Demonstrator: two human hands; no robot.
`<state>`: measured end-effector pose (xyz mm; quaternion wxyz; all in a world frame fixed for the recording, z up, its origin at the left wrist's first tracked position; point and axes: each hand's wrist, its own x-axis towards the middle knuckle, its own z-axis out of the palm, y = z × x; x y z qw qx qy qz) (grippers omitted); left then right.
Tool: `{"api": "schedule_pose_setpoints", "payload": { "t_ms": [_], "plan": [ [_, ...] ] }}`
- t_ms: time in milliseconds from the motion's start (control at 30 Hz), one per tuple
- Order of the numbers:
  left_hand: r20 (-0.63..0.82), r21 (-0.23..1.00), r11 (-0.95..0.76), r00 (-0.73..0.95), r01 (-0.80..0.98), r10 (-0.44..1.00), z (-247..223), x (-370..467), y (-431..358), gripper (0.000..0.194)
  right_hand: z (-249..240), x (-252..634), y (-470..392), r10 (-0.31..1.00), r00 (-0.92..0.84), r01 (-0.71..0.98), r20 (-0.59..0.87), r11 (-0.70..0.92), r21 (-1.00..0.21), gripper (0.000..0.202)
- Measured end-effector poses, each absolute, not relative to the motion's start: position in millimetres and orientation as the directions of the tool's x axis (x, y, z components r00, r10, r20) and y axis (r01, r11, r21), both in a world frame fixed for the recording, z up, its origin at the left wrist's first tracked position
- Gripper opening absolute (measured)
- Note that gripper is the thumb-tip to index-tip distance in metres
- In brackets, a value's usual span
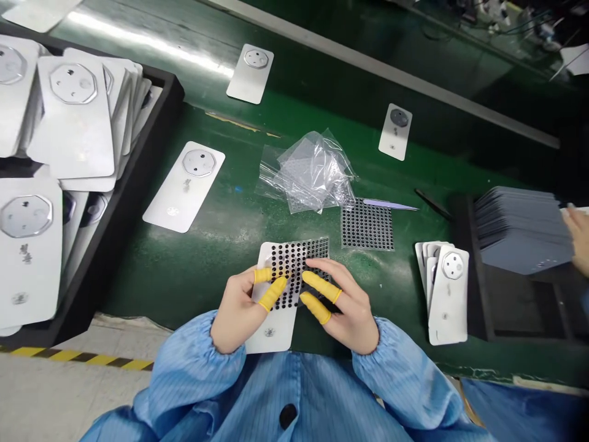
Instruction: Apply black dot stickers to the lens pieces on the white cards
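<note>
A clear sheet of black round dots [294, 250] is held in front of me, tilted over a white phone-back-shaped panel [271, 331] that it partly covers. My left hand [242, 307] pinches the sheet's left side between thumb and forefinger, both in yellow finger cots. From the right, my right hand [347, 307] is closed at the sheet's right edge, its yellow-capped thumb and forefinger near each other and a bare fingertip against the dots. The panel's upper part is hidden. Beyond lies a second dotted sheet [368, 227], with lilac tweezers [391, 204] across its top edge.
Crumpled clear film [313, 169] lies mid-bench. A black tray [151, 141] of white panels [83, 144] stands left. Single panels [184, 190] lie around. At right are a small panel stack [448, 301], a black tray of grey plates [519, 233], and another person's hand [577, 236].
</note>
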<state>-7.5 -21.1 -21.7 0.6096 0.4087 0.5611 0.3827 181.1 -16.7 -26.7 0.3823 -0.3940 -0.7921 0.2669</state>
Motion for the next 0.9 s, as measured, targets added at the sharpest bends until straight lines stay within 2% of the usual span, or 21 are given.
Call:
{"api": "schedule_pose_setpoints", "payload": {
  "t_ms": [67,200,267,333,400,467,567,633,667,733,800,833,900],
  "plan": [
    [-0.385,0.92,0.39,0.082,-0.044,0.919,-23.3,-6.5,-21.8,0.016,-22.0,177.1,-12.1,0.823,-0.373,0.422,0.429,0.562,-0.711,0.032],
    [-0.404,0.894,0.428,0.172,-0.136,0.899,-25.6,-11.3,-22.5,0.016,-24.3,169.6,-3.5,0.744,-0.493,0.423,0.451,0.658,-0.623,0.021],
    [-0.37,0.912,0.397,0.208,-0.101,0.905,-26.8,-13.1,-22.6,0.016,-30.0,167.9,-2.7,0.74,-0.504,0.445,0.445,0.664,-0.601,0.024],
    [-0.316,0.948,0.319,0.199,0.015,0.928,-28.1,-13.5,-22.9,0.017,-36.8,166.4,-3.9,0.734,-0.497,0.451,0.464,0.675,-0.584,0.026],
    [-0.252,0.961,0.226,0.173,0.156,0.952,-29.9,-13.1,-23.3,0.018,-43.1,163.9,-4.7,0.756,-0.462,0.422,0.464,0.648,-0.634,0.023],
    [-0.216,0.955,0.172,0.169,0.243,0.962,-32.4,-13.5,-23.2,0.019,-48.4,160.6,-3.6,0.85,-0.354,0.371,0.39,0.511,-0.775,0.014],
    [-0.267,0.954,0.231,0.19,0.193,0.945,-36.4,-19.5,-21.9,0.02,-54.4,157.1,0.9,0.966,-0.15,0.274,0.212,0.247,-0.929,0.006],
    [-0.31,0.95,0.3,0.124,0.091,0.943,-36.3,-27.7,-21.1,0.028,-55.6,157.3,3.3,0.979,-0.091,0.258,0.182,0.2,-0.945,0.007],
    [-0.311,0.95,0.309,0.047,0.043,0.949,-34.5,-32.2,-21.1,0.038,-54.8,158.0,3.8,0.977,-0.078,0.265,0.2,0.213,-0.94,0.007],
    [-0.281,0.96,0.28,-0.121,-0.023,0.952,-26.9,-39.0,-22.9,0.071,-49.6,159.8,3.4,0.958,-0.065,0.308,0.279,0.285,-0.908,0.01],
    [-0.252,0.968,0.25,-0.203,-0.039,0.946,-16.1,-39.3,-26.6,0.097,-39.6,160.8,1.6,0.915,-0.082,0.38,0.394,0.394,-0.837,0.017],
    [-0.243,0.97,0.243,-0.205,-0.026,0.948,-10.7,-36.3,-28.8,0.098,-33.3,160.8,0.4,0.884,-0.103,0.417,0.457,0.455,-0.787,0.021],
    [-0.2,0.977,0.209,-0.17,0.042,0.965,-2.5,-25.6,-33.3,0.082,-19.3,159.6,-1.9,0.816,-0.178,0.471,0.55,0.561,-0.68,0.029]
  ]
}}
